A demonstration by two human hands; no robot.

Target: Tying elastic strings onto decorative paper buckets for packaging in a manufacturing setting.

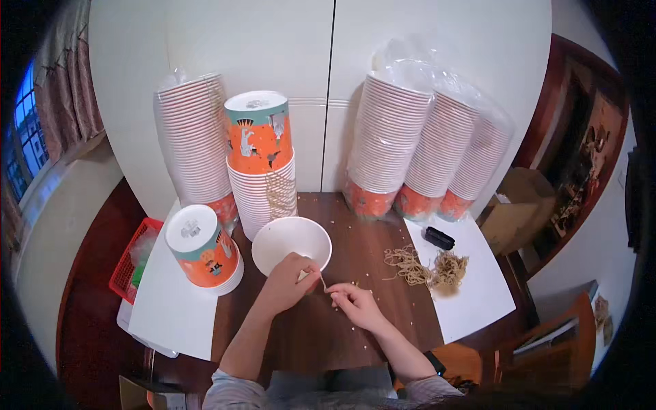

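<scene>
Close to the front rim of a white paper bucket, my left hand is closed in a pinch. A short tan string runs from its fingertips to the pinched fingers of my right hand, just to the right and a little nearer me. The bucket stands with its pale mouth facing up, and my left hand hides part of its front. Farther right lie loose bundles of similar tan string, partly on the brown tabletop and partly on a white area.
Bagged stacks of paper buckets stand at the back left and back right. Between them rises an orange-and-teal bucket stack with strings draped on it. An upturned bucket stack, a red basket and a black object flank the work area.
</scene>
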